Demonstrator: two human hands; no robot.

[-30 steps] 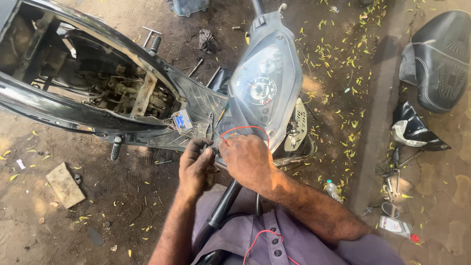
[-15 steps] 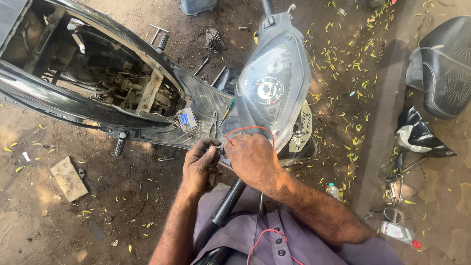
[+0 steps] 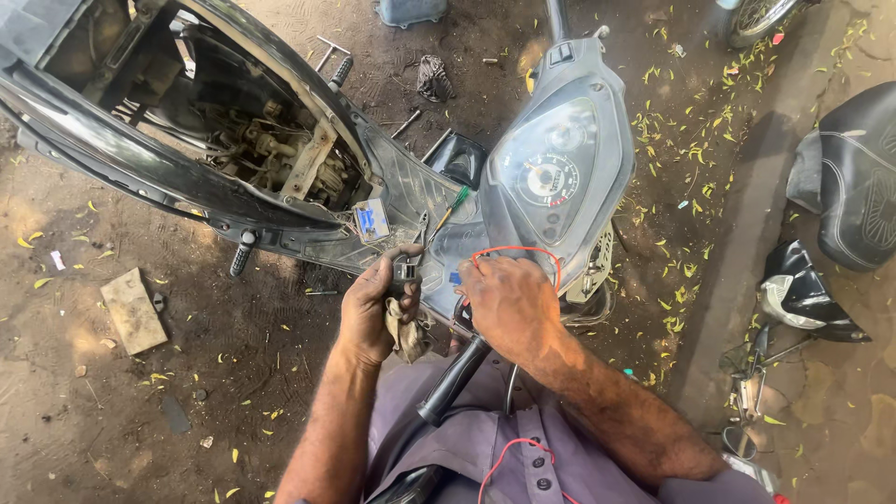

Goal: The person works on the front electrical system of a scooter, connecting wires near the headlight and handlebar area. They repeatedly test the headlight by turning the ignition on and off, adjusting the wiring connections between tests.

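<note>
A stripped scooter stands in front of me, its open body point(image 3: 233, 140) showing the engine parts and its instrument cluster point(image 3: 555, 168) facing up. My left hand point(image 3: 378, 308) grips a small black switch part point(image 3: 406, 271) together with a dirty rag point(image 3: 409, 338). My right hand point(image 3: 511, 306) rests on the handlebar housing below the cluster, fingers closed around a thin red wire point(image 3: 513, 250) that loops over it. The black handlebar grip point(image 3: 453, 383) sticks out toward me between my arms. A green-handled screwdriver point(image 3: 450, 207) lies on the scooter's floor panel point(image 3: 392, 187).
A detached black seat point(image 3: 854, 173) and black body panels point(image 3: 798, 299) lie at the right. On the dirt at the left lies a flat stone point(image 3: 133, 311). Loose tools and a rag point(image 3: 434, 77) sit on the ground behind the scooter, among scattered yellow leaves.
My head has moved closer and the view shifted. My left hand has lifted the black switch part up beside the right hand; the right hand stays on the housing with the red wire.
</note>
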